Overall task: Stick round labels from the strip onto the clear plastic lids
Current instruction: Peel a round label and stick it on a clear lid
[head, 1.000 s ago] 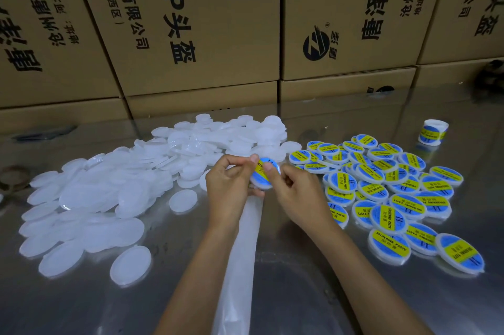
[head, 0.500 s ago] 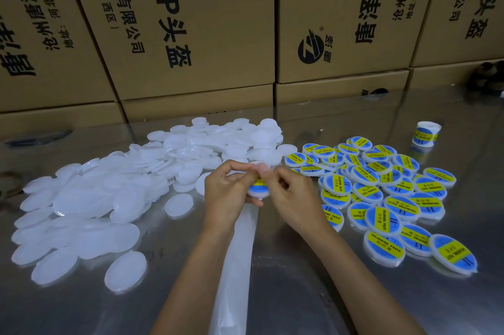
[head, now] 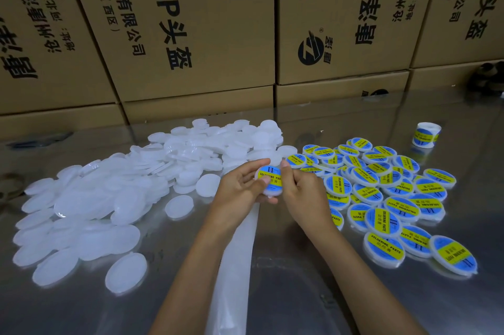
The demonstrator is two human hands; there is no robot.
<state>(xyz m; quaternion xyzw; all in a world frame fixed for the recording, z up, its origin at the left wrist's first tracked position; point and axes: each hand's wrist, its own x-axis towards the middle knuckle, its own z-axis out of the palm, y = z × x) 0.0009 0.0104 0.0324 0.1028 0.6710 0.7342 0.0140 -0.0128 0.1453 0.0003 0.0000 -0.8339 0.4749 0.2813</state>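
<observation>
Both hands meet over the shiny metal surface (head: 300, 293), sharing one clear lid (head: 268, 182) that already carries a blue and yellow round label (head: 270, 177) reading "SOLDERING PASTE". The left hand (head: 240, 192) cradles the lid from its left side: the fingers (head: 255, 167) curl over the far rim and the thumb lies across the near edge, so the lid sits tilted, label face up. The right hand (head: 302, 195) comes in from the right, its thumb (head: 285, 173) pressed flat on the label's right half, the other fingers folded loosely and tucked behind the lid; whether they touch it cannot be told.

Directly beneath the fingers, a white backing strip (head: 234, 266) runs from under the lid down toward the near edge of the view, lying flat on the surface between the two forearms.

Left of the left fingers, and reaching beyond them, spreads a wide heap of unlabelled lids (head: 109, 192), milky and overlapping. Right of the right fingers lies a pile of labelled lids (head: 381, 198), the nearest ones just beside the right wrist. Farther right and beyond, well apart from the fingers, stands a small roll of labels (head: 426, 134). Behind everything, cardboard boxes (head: 191, 21) printed with black characters form a wall.
</observation>
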